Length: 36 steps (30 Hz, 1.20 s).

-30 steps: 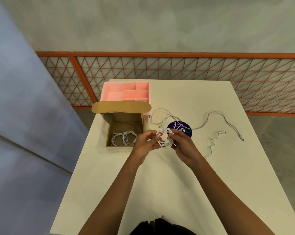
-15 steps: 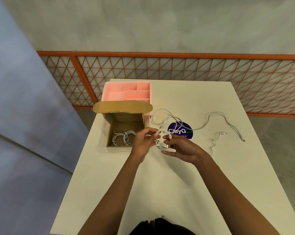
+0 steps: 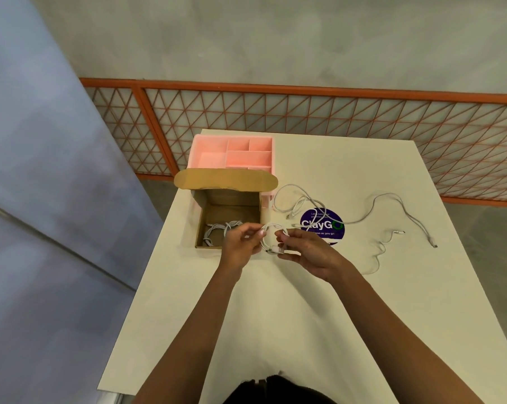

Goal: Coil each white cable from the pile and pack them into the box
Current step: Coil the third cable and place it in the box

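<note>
Box (image 3: 229,199) left of loose cables (image 3: 363,217); organizer (image 3: 208,156) behind it.

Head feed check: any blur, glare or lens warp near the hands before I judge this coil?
Head view: the light is soft and even, with no glare on the table and only faint shadows on it. Head view: wide-angle warp slightly bows the orange railing. Head view: the left hand and right hand look slightly soft, so the coiled cable they pinch shows no crisp loops.

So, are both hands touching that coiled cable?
Touching. Head view: the left hand and right hand each pinch the coiled cable between them.
</note>
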Tool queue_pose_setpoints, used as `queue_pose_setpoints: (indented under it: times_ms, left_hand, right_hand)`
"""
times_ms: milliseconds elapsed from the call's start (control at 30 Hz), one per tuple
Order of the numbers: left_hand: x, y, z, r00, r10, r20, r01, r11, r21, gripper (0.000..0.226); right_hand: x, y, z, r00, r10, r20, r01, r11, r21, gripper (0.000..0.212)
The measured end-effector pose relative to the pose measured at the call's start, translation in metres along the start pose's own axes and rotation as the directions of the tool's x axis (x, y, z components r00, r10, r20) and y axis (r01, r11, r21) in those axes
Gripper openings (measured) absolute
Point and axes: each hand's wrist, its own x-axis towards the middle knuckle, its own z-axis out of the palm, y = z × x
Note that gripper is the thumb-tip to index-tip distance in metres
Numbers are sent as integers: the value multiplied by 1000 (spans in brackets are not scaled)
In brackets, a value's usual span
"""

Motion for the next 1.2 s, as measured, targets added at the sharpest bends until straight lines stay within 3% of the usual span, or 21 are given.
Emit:
queue_pose_setpoints:
  times_ms: [167, 400, 567, 667, 833, 1033, 1133, 1200]
  left_hand:
    - [6, -8, -27, 996, -51, -70, 50, 999, -12, 18]
    - [28, -12, -71, 981, -82, -175, 72, 996, -61, 20]
    - [55, -13, -96, 958, -69, -277, 75, 997, 11, 16]
    - [68, -13, -102, 946, -48, -319, 80, 993, 86, 15]
    - [72, -22, -112, 910, 80, -407, 51, 952, 302, 19]
    - [73, -36, -119, 902, 163, -400, 70, 858, 509, 22]
    - [70, -40, -122, 907, 195, -373, 27, 857, 514, 38]
    - [68, -42, -123, 905, 203, -373, 2, 876, 482, 39]
  right_hand:
    - [21, 15, 27, 981, -142, -135, 101, 957, -271, 22]
    - [59, 17, 71, 950, -145, -277, 55, 950, -309, 12]
    - [93, 11, 101, 932, -166, -322, 36, 926, -376, 8]
    - [113, 7, 111, 910, -198, -363, 27, 905, -425, 18]
    - [138, -4, 113, 884, -242, -400, -60, 789, -611, 24]
    - [169, -6, 112, 884, -215, -416, -153, 706, -691, 36]
    - [179, -4, 114, 893, -206, -401, -145, 712, -687, 30]
    - [180, -4, 116, 895, -183, -406, -198, 653, -731, 32]
